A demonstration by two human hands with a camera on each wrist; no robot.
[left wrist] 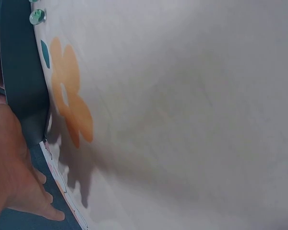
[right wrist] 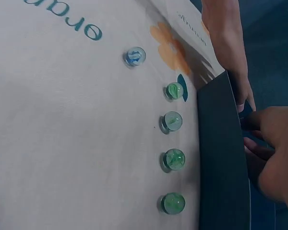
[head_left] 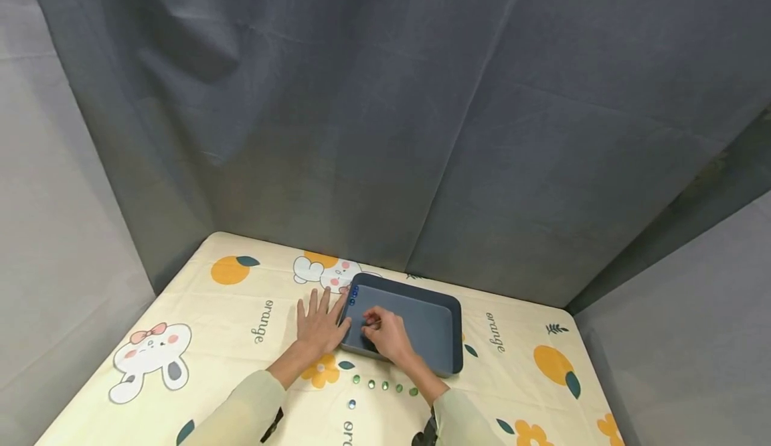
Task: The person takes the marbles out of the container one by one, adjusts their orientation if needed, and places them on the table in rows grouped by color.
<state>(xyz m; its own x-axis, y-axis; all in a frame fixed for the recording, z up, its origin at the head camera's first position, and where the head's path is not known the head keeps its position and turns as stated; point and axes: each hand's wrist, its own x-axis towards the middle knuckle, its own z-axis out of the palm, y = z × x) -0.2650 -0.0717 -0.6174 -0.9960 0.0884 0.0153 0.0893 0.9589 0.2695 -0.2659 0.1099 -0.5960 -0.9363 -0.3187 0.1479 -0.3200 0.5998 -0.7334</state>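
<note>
A dark grey rectangular tray lies on the patterned tablecloth. Small dark blue marbles sit together in its far left corner. My left hand rests at the tray's left side, fingers spread and straight, thumb at the rim. My right hand reaches down inside the tray's left half with fingers curled and thumb close to them. I cannot tell whether the fingertips pinch something. Several green marbles stand in a row on the cloth along the tray's near side. Nearer still lies one blue-and-white marble.
The cream tablecloth carries printed rabbits, oranges and flowers. Behind the table hangs a dark grey curtain, with lighter grey cloth at the left side.
</note>
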